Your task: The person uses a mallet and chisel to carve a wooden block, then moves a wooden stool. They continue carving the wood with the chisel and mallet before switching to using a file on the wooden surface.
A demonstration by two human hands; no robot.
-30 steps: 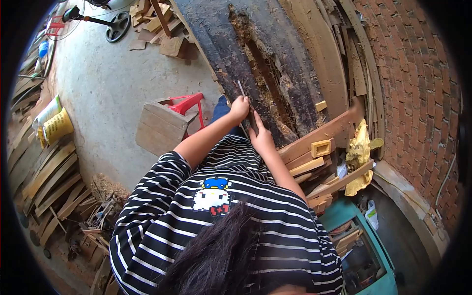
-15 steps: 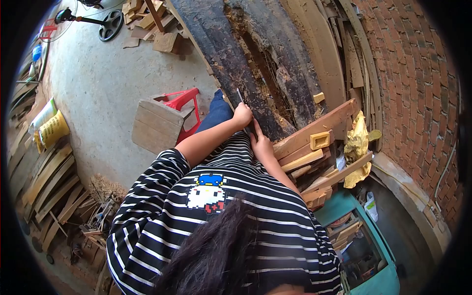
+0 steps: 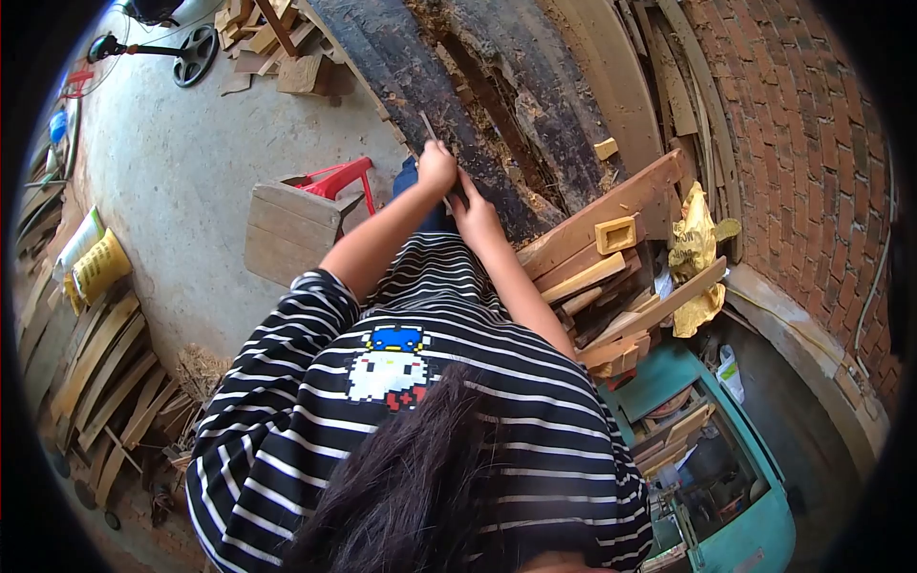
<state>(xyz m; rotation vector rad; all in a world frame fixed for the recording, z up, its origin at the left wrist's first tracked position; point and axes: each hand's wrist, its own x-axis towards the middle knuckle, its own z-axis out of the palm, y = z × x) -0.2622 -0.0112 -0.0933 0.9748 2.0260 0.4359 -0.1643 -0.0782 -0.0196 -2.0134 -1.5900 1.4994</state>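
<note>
My left hand is closed around a thin tool, whose narrow metal end sticks out over the dark edge of a big rough slab. Just right of it, my right hand has its fingers closed on a dark object that I cannot make out clearly. Both hands are close together near the slab's near end. A long crack filled with brown debris runs through the slab, to the right of the hands.
A wooden-topped block and a red plastic stool stand left of the arms. Boards with a hollow wooden block lie at the right, beside a yellow bag. Below is a teal machine; a brick wall rises at right.
Both hands and the tool have moved up and left in the view, toward the far side along the slab's left edge. The whole view has shifted slightly.
</note>
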